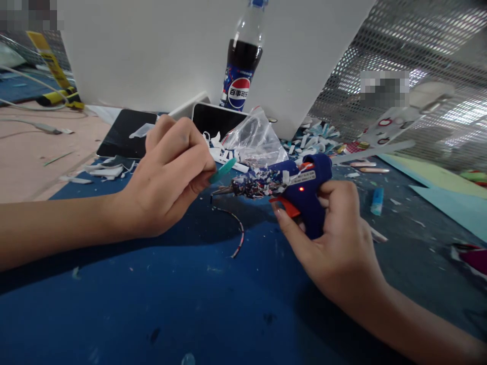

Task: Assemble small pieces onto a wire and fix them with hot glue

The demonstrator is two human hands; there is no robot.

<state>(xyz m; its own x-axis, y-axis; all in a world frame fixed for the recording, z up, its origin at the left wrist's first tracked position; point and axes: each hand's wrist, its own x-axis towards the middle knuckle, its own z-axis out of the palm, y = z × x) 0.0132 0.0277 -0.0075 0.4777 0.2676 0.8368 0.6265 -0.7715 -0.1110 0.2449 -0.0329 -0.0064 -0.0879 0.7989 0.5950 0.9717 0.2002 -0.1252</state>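
My right hand [335, 233] is wrapped round a blue hot glue gun [304, 182] with an orange trigger and a lit red light. Bits of coloured scrap cover the gun's front, and its nozzle points left. In my left hand [171, 177], thumb and fingers pinch a small teal strip [223, 170], held just above and beside the nozzle tip. Whether strip and nozzle touch, I cannot tell. Below the nozzle a thin dark speckled strand [240, 233] curves down over the blue tabletop [213, 309].
Behind my hands stand a cola bottle [241, 71], a dark-screened phone [218, 119], a black tablet-like device [125, 134] and a clear plastic bag [258, 137]. Teal and white scraps [315, 137] pile at the back right. Pale foam sheets [449, 197] lie at right. A yellow-handled tool [53, 66] is far left.
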